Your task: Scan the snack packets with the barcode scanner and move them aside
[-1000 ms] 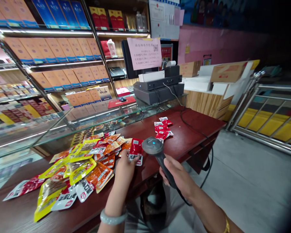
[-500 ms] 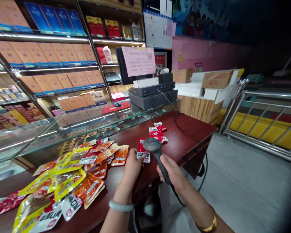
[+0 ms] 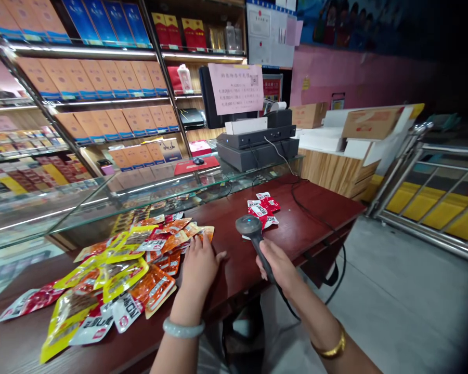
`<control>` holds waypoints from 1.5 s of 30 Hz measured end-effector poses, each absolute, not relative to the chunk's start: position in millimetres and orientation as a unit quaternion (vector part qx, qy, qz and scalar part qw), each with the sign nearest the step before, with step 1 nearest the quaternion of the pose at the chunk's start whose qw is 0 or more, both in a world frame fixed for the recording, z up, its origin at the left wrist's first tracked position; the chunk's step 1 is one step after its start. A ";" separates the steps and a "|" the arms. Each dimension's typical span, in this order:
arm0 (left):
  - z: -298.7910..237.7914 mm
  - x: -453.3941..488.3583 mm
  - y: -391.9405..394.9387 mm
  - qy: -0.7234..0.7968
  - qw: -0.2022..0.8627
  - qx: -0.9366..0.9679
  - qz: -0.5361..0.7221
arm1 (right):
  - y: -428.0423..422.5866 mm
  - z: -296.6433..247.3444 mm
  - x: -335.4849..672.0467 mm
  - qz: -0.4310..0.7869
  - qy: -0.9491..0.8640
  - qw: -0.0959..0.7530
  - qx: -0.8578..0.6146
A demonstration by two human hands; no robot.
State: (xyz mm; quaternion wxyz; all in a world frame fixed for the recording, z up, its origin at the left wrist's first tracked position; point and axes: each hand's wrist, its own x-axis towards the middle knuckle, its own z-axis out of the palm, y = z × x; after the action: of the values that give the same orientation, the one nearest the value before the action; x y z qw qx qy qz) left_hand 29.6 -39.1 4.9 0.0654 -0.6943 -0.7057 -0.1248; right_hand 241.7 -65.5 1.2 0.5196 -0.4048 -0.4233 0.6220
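Observation:
My right hand (image 3: 278, 266) grips the handle of a dark grey barcode scanner (image 3: 249, 225), its head pointing away over the table. My left hand (image 3: 201, 262) lies with fingers stretched at the right edge of a pile of snack packets, its fingertips on an orange snack packet (image 3: 207, 231). Yellow packets (image 3: 125, 278), orange ones and red-and-white ones overlap in that pile. Just beyond the scanner head sits a small group of red snack packets (image 3: 262, 210), partly hidden by it.
The packets lie on a dark red wooden table (image 3: 315, 202). A glass display counter (image 3: 113, 200) runs along its far side, with a cash register (image 3: 253, 150) on it. The scanner's cable hangs by the table's front edge. A metal railing (image 3: 432, 208) stands at right.
My left hand has left a red packet near the scanner and moved left to the orange packet at the pile. That red packet now lies with the red group. The view has shifted slightly.

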 end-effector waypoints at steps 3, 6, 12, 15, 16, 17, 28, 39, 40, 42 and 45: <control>1.3 21.8 -42.7 -0.705 0.044 -0.705 -0.062 | -68.5 1.3 235.2 0.627 -0.435 0.508 -0.398; 6.4 22.5 -45.0 -0.683 0.011 -0.728 -0.065 | -70.7 -3.3 232.4 0.627 -0.445 0.504 -0.393; 20.7 26.3 -52.4 -0.708 0.054 -0.699 -0.081 | -77.8 -9.9 233.9 0.622 -0.455 0.504 -0.390; 20.9 28.0 -53.7 -0.729 0.059 -0.681 -0.039 | -83.4 -9.3 235.2 0.625 -0.457 0.499 -0.390; 20.4 28.7 -53.3 -0.727 0.043 -0.684 -0.028 | -85.4 -8.9 235.7 0.626 -0.457 0.498 -0.389; 20.0 29.4 -52.7 -0.723 0.024 -0.690 -0.021 | -87.5 -8.5 236.4 0.628 -0.457 0.498 -0.387; 19.6 35.8 -43.2 -0.738 -0.148 -0.627 -0.200 | -101.9 4.7 243.4 0.651 -0.454 0.506 -0.338; 12.3 45.4 -23.6 -0.739 -0.204 -0.601 -0.226 | -86.2 -9.9 245.0 0.663 -0.417 0.506 -0.361; 13.7 51.6 -18.4 -0.735 -0.214 -0.599 -0.236 | -84.0 -9.5 245.8 0.659 -0.414 0.511 -0.366; 17.0 69.1 -5.6 -0.713 -0.249 -0.595 -0.275 | -78.6 -7.6 248.4 0.646 -0.408 0.526 -0.374; 17.9 100.9 15.5 -0.634 -0.389 -0.566 -0.356 | -68.3 -3.9 255.0 0.620 -0.402 0.556 -0.380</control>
State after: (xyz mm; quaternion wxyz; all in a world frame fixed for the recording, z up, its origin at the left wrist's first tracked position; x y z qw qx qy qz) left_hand 100.9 15.5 17.9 -0.3894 -0.5656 -0.6339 -0.3557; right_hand 255.0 -68.3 -3.9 0.5558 -0.3799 -0.4023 0.6204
